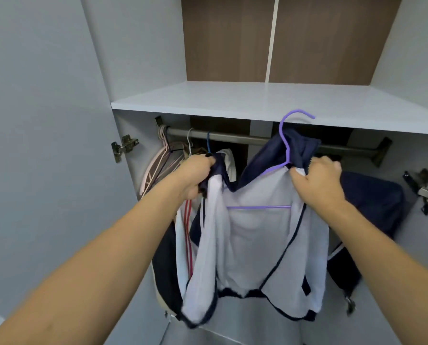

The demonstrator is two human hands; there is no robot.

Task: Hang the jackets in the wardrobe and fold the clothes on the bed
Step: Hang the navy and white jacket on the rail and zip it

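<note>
Head view: I've got the jacket [255,235] up at centre on its purple hanger [286,143], left hand [195,175] clenched on the nine o'clock shoulder, right hand [317,180] gripping the collar at three. Hanging step, I'd say: the hook must drop onto the rail [245,139] (shelf [257,103] edge sits close at twelve). Free rail between the hung jacket [226,158] and the dark bag [372,202].

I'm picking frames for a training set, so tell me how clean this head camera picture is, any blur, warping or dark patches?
Head view: wide-angle warping bows the shelf and stretches both forearms; motion blur smears the jacket hem, while the left hand, right hand and purple hanger stay fairly sharp; lighting is soft and even, with shadow under the shelf around the rail.
</note>
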